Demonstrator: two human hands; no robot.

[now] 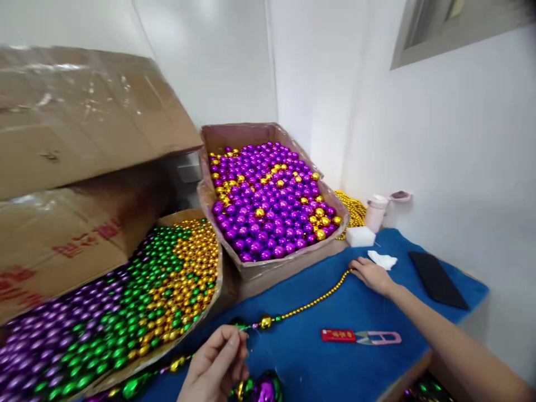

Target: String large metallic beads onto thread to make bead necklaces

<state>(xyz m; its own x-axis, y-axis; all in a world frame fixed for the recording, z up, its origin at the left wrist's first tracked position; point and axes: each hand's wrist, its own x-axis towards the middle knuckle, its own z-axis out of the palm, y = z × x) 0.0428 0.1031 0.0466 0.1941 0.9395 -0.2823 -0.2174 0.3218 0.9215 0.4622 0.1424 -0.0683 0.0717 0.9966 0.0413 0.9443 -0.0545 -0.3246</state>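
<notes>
My left hand (220,360) is closed in a pinch on a bead garland at the front of the blue table. From it a run of small gold beads (314,302) goes up to the right, with a larger gold ball (265,321) and small green and pink beads near the left fingers. The fingers of my right hand (374,274) are closed on the far end of the gold beads. Larger green and gold beads (176,364) trail off to the left. Below my left hand lies a purple ball (268,387) beside green and gold ones.
Red-and-pink thread snips (360,336) lie on the blue cloth (301,357). One carton (288,262) holds purple and gold balls; another (220,279) holds purple, green and gold beads. A white tissue (382,259), black flat item (438,279) and pink cup (376,213) stand right.
</notes>
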